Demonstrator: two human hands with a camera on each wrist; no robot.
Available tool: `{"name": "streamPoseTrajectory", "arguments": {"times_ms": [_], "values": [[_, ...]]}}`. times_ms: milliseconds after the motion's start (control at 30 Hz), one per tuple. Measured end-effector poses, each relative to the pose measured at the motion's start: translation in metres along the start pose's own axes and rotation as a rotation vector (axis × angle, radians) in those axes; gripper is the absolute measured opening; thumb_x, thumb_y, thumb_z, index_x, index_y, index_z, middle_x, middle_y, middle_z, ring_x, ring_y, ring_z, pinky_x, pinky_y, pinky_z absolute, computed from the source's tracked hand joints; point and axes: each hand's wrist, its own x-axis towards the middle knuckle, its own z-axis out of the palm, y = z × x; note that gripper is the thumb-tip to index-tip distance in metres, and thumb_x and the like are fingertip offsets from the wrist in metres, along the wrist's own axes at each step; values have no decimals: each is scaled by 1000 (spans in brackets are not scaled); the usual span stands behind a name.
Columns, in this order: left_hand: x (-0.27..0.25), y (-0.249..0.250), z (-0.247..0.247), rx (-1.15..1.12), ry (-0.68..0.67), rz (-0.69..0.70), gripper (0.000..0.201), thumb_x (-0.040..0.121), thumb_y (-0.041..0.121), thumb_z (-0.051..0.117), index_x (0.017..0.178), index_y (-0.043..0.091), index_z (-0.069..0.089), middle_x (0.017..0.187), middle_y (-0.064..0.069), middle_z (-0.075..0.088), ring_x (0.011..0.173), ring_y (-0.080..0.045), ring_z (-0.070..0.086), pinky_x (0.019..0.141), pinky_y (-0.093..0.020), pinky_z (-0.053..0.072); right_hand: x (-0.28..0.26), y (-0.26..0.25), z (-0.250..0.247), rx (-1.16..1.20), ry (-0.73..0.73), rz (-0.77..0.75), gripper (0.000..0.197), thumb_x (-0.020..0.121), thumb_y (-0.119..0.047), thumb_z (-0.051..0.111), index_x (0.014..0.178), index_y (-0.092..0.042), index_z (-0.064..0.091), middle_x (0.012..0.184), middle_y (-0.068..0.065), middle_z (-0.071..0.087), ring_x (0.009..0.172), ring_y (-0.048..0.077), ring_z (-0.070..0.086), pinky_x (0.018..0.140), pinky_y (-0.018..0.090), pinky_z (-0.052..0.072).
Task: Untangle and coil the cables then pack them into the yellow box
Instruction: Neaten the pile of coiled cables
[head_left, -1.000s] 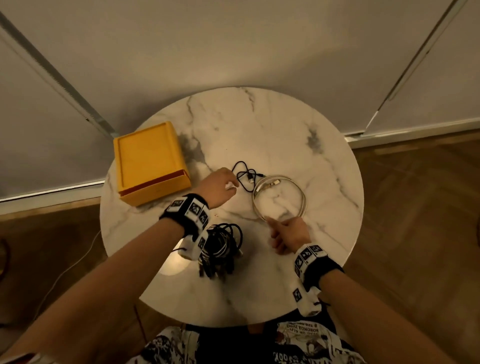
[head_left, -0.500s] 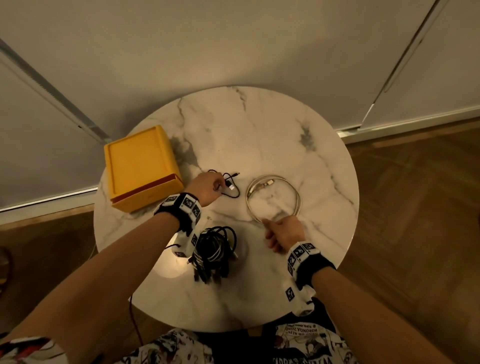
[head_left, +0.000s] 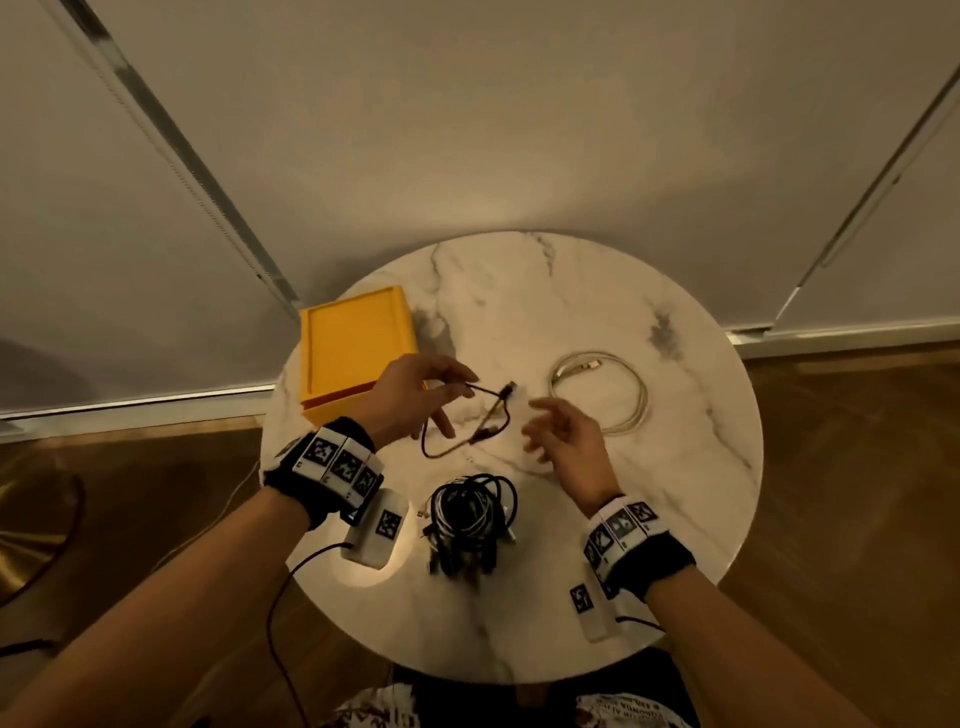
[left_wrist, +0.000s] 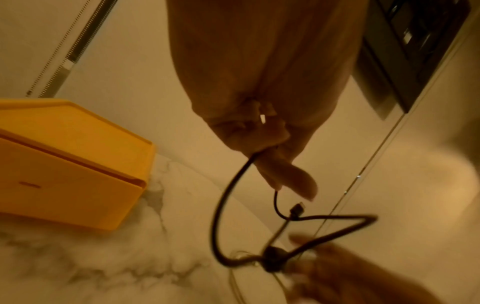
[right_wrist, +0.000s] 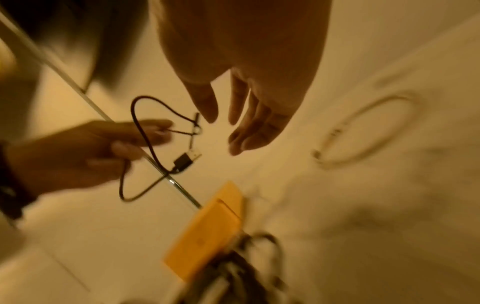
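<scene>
Square black-and-white marker tags on wristbands (head_left: 340, 462), no legible text

Bare marble (head_left: 519, 312) lay open behind the hands; the box (head_left: 358, 338), white coil (head_left: 641, 395) and black bundle (head_left: 470, 514) blocked other sides.

The left hand (left_wrist: 262, 86) hangs from twelve o'clock, its fingers pinching a short black cable (left_wrist: 221, 222) that loops toward five o'clock, its plug (left_wrist: 298, 208) dangling. A yellow box (left_wrist: 64, 164) sits at nine o'clock on the marble table (left_wrist: 103, 267).
</scene>
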Motion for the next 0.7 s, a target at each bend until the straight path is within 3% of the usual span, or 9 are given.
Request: {"name": "streamPoseTrajectory", "arguments": {"times_ms": [100,167,233,300,367,467,567,633,700], "values": [[-12,5,8,35,2,54,13,94,12,60,97,20,70,91,10,75,41,-25,62,37,-23,39,-1,-36,12,-1,-49,-150,30,86,-19,62,116,-17,64,106,1,68,89,8,65,74,18,50],[-18,8,12,27,46,88,14,93,12,61,95,22,71,87,11,75,34,-22,54,39,-22,40,-3,-54,17,53,-144,-154,23,89,-10,63,111,-3,67,93,4,72,79,5,67,69,13,47],[-23,12,13,-18,99,109,15,93,10,61,96,20,71,85,7,76,30,-17,47,36,-22,38,-5,-62,18,82,-248,-144,21,87,3,64,108,6,65,73,7,71,64,13,67,60,16,49],[-29,14,9,-50,153,127,13,93,8,61,98,16,70,84,6,76,30,-16,43,34,-21,37,-8,-64,15,52,-321,-127,28,83,11,64,110,6,62,66,11,67,58,17,65,58,21,52],[-33,15,3,-38,186,151,10,92,10,63,95,15,70,81,7,76,33,-16,43,34,-21,36,-10,-66,9,-3,-336,-117,28,82,15,62,109,5,63,62,11,63,52,11,61,57,20,51],[-42,12,-8,-9,223,175,4,88,17,69,87,14,72,63,-1,71,42,-13,52,44,-21,40,-8,-72,-6,-96,-218,-146,13,84,0,68,95,-5,70,51,-2,51,48,10,45,50,21,40],[-49,8,-25,45,215,136,12,85,22,72,83,10,72,50,-7,55,40,-7,41,44,-20,34,-3,-82,-26,-121,-91,-145,6,82,-11,73,84,-6,72,54,7,41,49,13,38,47,23,37],[-55,3,-35,52,134,59,17,85,24,71,82,7,72,51,-7,49,41,-7,34,41,-19,30,0,-88,-39,-139,-21,-141,11,81,-10,73,81,1,70,49,2,45,43,10,38,44,19,35],[-61,1,-41,11,77,-23,21,87,26,68,77,8,72,53,-5,46,42,-9,32,39,-21,28,4,-91,-48,-248,60,-142,12,83,-13,72,77,-3,70,46,-10,53,45,5,45,47,16,38]]}}
